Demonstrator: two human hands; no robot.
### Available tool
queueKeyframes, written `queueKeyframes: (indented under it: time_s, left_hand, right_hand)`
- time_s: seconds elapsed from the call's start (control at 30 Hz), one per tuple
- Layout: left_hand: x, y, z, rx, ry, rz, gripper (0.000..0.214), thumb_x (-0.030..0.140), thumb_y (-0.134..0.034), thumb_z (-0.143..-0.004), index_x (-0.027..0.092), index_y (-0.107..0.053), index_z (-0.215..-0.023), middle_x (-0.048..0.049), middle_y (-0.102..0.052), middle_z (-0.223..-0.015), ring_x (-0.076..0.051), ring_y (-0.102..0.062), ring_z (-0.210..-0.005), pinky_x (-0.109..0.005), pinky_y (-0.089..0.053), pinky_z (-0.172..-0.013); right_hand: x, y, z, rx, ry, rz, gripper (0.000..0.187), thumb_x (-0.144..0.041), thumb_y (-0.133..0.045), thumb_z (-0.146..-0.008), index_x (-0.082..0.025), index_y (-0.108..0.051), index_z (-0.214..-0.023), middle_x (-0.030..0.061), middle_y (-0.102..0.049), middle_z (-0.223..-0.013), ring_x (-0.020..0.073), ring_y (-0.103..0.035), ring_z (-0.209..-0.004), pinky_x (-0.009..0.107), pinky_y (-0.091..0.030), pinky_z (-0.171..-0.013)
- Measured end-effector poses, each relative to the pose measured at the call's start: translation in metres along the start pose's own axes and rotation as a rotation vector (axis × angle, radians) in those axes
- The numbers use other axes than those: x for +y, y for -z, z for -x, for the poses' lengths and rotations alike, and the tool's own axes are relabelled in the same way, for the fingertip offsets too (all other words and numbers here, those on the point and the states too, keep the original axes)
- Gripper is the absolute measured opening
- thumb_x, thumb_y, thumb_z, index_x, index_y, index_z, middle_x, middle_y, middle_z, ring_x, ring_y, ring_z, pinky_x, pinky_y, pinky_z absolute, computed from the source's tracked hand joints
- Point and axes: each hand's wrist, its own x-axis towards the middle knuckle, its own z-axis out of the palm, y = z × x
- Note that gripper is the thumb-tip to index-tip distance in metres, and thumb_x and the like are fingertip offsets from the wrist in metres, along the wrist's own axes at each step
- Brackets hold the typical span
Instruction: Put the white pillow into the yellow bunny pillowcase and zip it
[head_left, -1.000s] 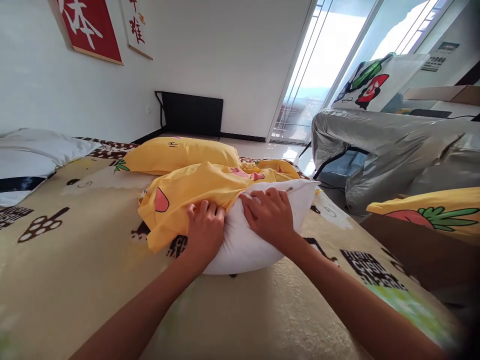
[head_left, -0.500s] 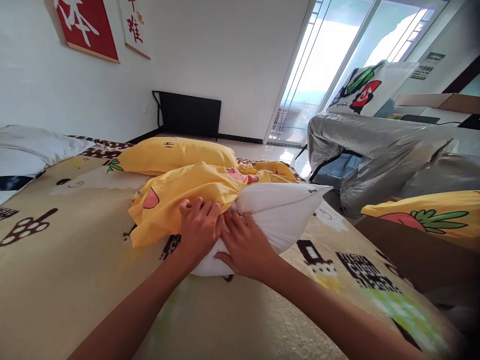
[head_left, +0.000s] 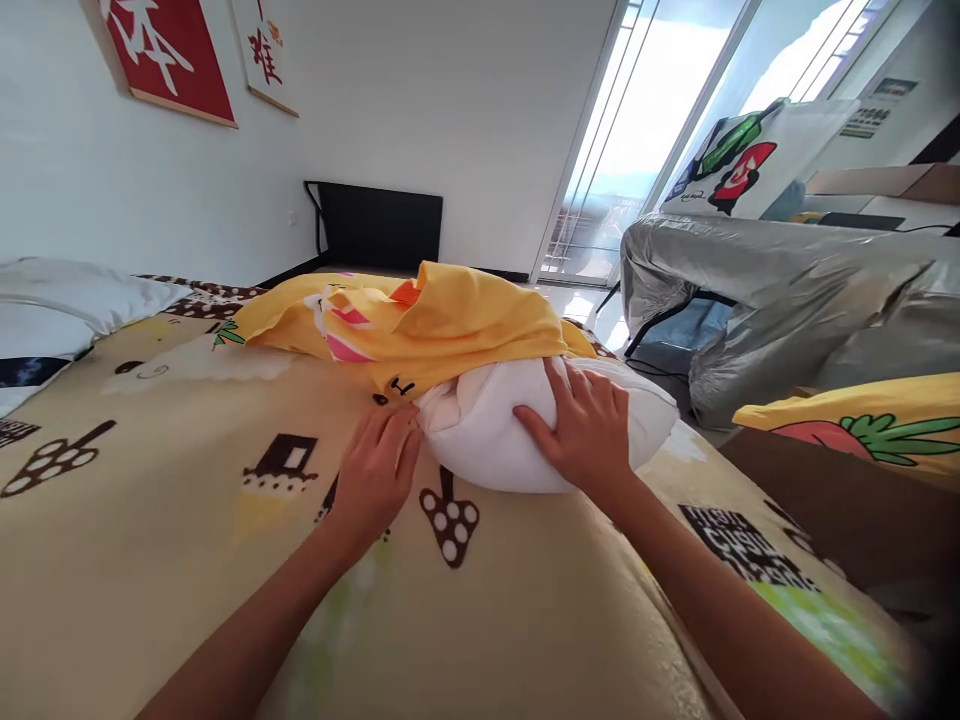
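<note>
A white pillow (head_left: 487, 440) lies on the bed, its far side under a loose yellow pillowcase (head_left: 480, 320) with pink and orange print. My right hand (head_left: 585, 425) rests on top of the pillow, thumb spread wide and fingers reaching to the pillowcase's edge. At the pillow's left corner, my left hand (head_left: 379, 460) has its fingers curled together, closed on the corner beside the pillowcase's edge. Its fingertips are partly hidden. Behind the pillowcase, another yellow pillow (head_left: 274, 315) shows partly at the left.
A patterned cream blanket (head_left: 187, 590) covers the bed. White bedding (head_left: 67, 300) lies at the far left. On the right stand a cardboard box (head_left: 840, 500) with a yellow carrot-print cloth (head_left: 847, 420) on it, and silver-wrapped furniture (head_left: 780, 290) carrying a white bag (head_left: 720, 170).
The pillowcase has swung up and away, now draped across the pillow's far side. My right hand moved right onto the pillow. My left hand let go of the pillowcase's bunched cloth and moved left.
</note>
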Motion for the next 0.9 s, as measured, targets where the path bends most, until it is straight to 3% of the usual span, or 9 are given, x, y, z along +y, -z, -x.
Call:
queueKeyframes:
  time_s: [0.17, 0.23, 0.3, 0.37, 0.5, 0.63, 0.7, 0.8, 0.9]
  left_hand:
    - [0.0, -0.022, -0.052, -0.136, 0.023, 0.04, 0.03, 0.016, -0.044, -0.09, 0.015, -0.052, -0.118, -0.0102, -0.057, -0.113, -0.022, -0.051, -0.107, -0.036, -0.043, -0.094]
    - [-0.001, -0.034, -0.062, -0.189, 0.031, -0.012, 0.032, 0.015, -0.047, -0.087, 0.014, -0.053, -0.118, -0.0113, -0.058, -0.113, -0.026, -0.051, -0.106, -0.041, -0.043, -0.093]
    - [-0.005, -0.045, -0.063, -0.166, 0.045, -0.073, 0.03, 0.013, -0.05, -0.083, 0.014, -0.057, -0.112, -0.0117, -0.059, -0.109, -0.028, -0.052, -0.105, -0.044, -0.042, -0.093]
    - [-0.01, -0.053, -0.058, -0.068, 0.033, -0.142, 0.029, 0.009, -0.051, -0.08, 0.015, -0.06, -0.107, -0.0119, -0.06, -0.104, -0.029, -0.054, -0.102, -0.043, -0.043, -0.09]
    - [-0.018, -0.059, -0.048, 0.211, 0.021, -0.132, 0.022, 0.006, -0.054, -0.077, 0.018, -0.063, -0.093, -0.0066, -0.063, -0.086, -0.022, -0.057, -0.083, -0.033, -0.047, -0.078]
    - [-0.011, -0.055, -0.042, 0.331, 0.146, 0.058, 0.02, 0.0, -0.057, -0.068, 0.019, -0.056, -0.075, 0.0025, -0.059, -0.066, -0.012, -0.053, -0.061, -0.021, -0.043, -0.06]
    - [-0.003, -0.053, -0.04, 0.329, 0.157, 0.1, 0.019, 0.0, -0.054, -0.07, 0.019, -0.054, -0.073, 0.0042, -0.055, -0.061, -0.009, -0.05, -0.056, -0.018, -0.039, -0.055]
    - [0.006, -0.053, -0.039, 0.322, 0.064, 0.084, 0.015, 0.004, -0.052, -0.078, 0.018, -0.052, -0.072, 0.0022, -0.052, -0.061, -0.01, -0.05, -0.06, -0.018, -0.04, -0.058]
    - [0.012, -0.054, -0.046, 0.306, -0.083, -0.023, 0.016, 0.005, -0.052, -0.081, 0.018, -0.051, -0.07, 0.0, -0.051, -0.059, -0.012, -0.048, -0.061, -0.022, -0.04, -0.06]
  right_hand:
    - [-0.01, 0.004, 0.002, 0.18, 0.005, 0.01, 0.058, -0.056, -0.049, -0.085, -0.016, -0.052, -0.128, 0.0189, -0.052, -0.128, 0.0347, -0.044, -0.117, 0.048, -0.03, -0.092]
    - [-0.023, 0.008, 0.011, 0.334, 0.081, -0.049, 0.039, -0.039, -0.057, -0.085, -0.017, -0.058, -0.117, 0.0157, -0.058, -0.117, 0.0297, -0.05, -0.111, 0.044, -0.033, -0.091]
    - [-0.039, 0.012, 0.025, 0.415, 0.218, -0.162, 0.024, -0.022, -0.059, -0.082, -0.017, -0.062, -0.105, 0.0105, -0.064, -0.104, 0.0242, -0.054, -0.104, 0.041, -0.035, -0.091]
    - [-0.057, 0.014, 0.039, 0.349, 0.308, -0.233, 0.024, -0.025, -0.058, -0.082, -0.016, -0.063, -0.104, 0.0113, -0.065, -0.105, 0.0263, -0.054, -0.106, 0.043, -0.037, -0.093]
    - [-0.087, 0.008, 0.047, 0.144, 0.275, -0.08, 0.059, -0.051, -0.051, -0.085, -0.006, -0.055, -0.125, 0.0224, -0.051, -0.132, 0.0402, -0.041, -0.124, 0.057, -0.029, -0.099]
    - [-0.094, -0.011, 0.022, 0.115, 0.245, 0.012, 0.059, -0.04, -0.045, -0.088, 0.002, -0.049, -0.129, 0.0265, -0.046, -0.136, 0.0392, -0.039, -0.125, 0.053, -0.029, -0.098]
    - [-0.093, -0.021, 0.006, 0.102, 0.224, 0.02, 0.05, -0.032, -0.045, -0.087, 0.003, -0.054, -0.122, 0.0268, -0.053, -0.127, 0.0361, -0.045, -0.118, 0.048, -0.031, -0.095]
    - [-0.09, -0.03, -0.013, 0.107, 0.179, 0.018, 0.029, -0.02, -0.047, -0.084, -0.004, -0.064, -0.102, 0.0202, -0.066, -0.097, 0.0299, -0.054, -0.096, 0.043, -0.034, -0.088]
    - [-0.084, -0.031, -0.031, 0.181, 0.136, -0.01, 0.019, -0.017, -0.048, -0.082, -0.013, -0.066, -0.086, 0.012, -0.063, -0.074, 0.026, -0.052, -0.078, 0.041, -0.034, -0.079]
